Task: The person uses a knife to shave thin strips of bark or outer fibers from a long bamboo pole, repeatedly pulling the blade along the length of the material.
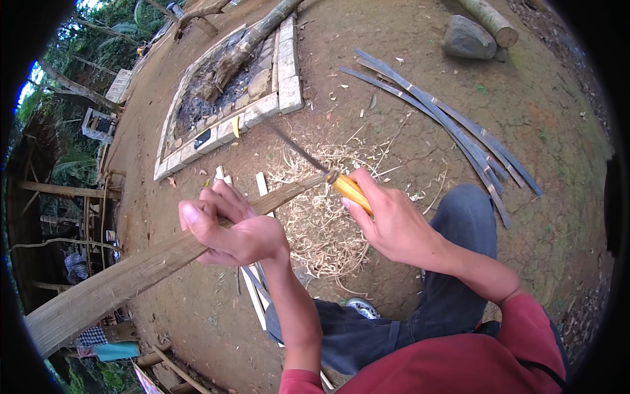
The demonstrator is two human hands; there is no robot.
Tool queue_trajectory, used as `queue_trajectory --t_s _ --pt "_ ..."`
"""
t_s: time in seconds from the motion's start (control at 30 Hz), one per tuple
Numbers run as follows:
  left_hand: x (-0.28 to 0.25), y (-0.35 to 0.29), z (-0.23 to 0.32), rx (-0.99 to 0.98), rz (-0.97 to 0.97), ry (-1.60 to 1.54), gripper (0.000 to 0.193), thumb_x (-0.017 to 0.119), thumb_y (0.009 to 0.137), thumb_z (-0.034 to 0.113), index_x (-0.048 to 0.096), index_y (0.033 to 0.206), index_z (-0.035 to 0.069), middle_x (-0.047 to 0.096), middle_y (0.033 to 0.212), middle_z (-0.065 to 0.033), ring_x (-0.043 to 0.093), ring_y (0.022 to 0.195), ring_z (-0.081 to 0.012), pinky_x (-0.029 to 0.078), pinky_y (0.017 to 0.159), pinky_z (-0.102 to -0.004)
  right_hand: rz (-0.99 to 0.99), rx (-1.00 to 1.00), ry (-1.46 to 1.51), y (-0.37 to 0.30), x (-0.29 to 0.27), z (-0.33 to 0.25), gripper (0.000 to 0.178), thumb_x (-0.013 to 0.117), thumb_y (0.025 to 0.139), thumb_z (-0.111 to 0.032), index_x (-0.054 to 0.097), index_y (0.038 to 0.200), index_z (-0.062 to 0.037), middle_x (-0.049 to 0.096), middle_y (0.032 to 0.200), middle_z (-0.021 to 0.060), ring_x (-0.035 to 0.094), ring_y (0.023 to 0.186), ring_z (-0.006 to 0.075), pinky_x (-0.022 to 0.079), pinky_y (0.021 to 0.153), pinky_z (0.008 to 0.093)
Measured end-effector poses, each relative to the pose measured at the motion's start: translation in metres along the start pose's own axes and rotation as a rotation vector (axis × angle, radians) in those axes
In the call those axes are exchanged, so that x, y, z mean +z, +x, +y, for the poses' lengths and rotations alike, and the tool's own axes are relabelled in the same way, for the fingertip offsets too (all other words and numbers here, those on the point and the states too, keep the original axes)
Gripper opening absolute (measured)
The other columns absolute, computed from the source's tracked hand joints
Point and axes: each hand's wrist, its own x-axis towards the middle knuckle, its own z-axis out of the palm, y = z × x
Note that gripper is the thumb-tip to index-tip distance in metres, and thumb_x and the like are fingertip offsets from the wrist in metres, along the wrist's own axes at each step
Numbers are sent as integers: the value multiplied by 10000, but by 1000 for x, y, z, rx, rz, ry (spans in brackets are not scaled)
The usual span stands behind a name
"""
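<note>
My right hand (400, 226) is closed round the yellow-orange handle of a knife (351, 190). Its thin dark blade points up and to the left, its base right beside the tapered far end of a long piece of wood (144, 269). That piece slants from the lower left up to the middle of the view. With palm turned up, my left hand (243, 233) has its fingers curled about the wood, short of the tapered end. Beneath both hands a heap of pale curly shavings (328, 243) covers the ground.
Several long dark bamboo strips (453, 125) lie at the right, near a grey rock (469, 37) and a log (489, 20). A brick-edged fire pit (289, 92) holds a thick branch (243, 49); a dark phone-like object (203, 138) rests on its border. Pale slats (254, 295) lie by my legs.
</note>
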Motion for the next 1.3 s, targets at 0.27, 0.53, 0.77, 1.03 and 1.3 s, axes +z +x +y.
queue_trajectory --t_s 0.27,0.53,0.77,1.03,1.3 --pt "18 -5 6 5 227 7 353 411 937 292 200 700 136 187 593 42 179 516 -61 259 508 -195 47 -34 -63 -4 31 16 391 557 912 -105 470 1260 50 627 801 226 657 675 351 529 574 406" --pt "4 -2 5 31 37 43 425 430 922 428 236 682 136 198 591 27 187 492 -65 231 479 -193 285 -283 63 3 35 10 419 567 901 -66 450 1284 56 635 694 230 666 601 334 531 527 395" --pt "-5 4 -2 159 -162 -66 651 398 850 713 261 668 104 243 564 5 238 459 -85 197 422 -207 192 -172 189 6 26 0 386 593 889 -75 506 1254 17 654 774 251 679 644 335 527 559 412" --pt "-2 5 0 139 -134 3 667 328 863 727 261 657 95 228 544 5 200 432 -78 164 409 -210 70 -51 178 4 20 5 395 598 890 -83 505 1259 22 648 754 255 671 608 328 516 529 394" --pt "-4 4 0 104 -157 13 660 320 864 728 246 669 102 226 558 13 191 452 -78 172 424 -212 -91 38 128 3 16 9 263 547 915 -72 531 1155 35 624 610 204 653 509 290 484 436 379"
